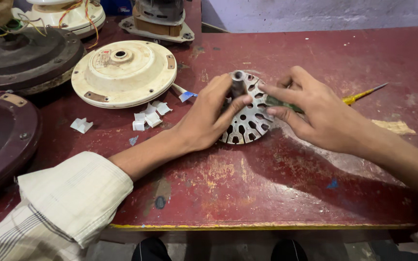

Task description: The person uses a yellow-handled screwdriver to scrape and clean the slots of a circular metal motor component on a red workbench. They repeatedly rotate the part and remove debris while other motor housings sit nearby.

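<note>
Metal slotted disc (247,121) under both hands' grip.

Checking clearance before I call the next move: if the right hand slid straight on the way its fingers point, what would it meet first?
The right hand points left, fingers already on the slotted metal disc. It would likely meet the disc's central shaft first, then the left hand gripping it, though depth is hard to judge.
</note>
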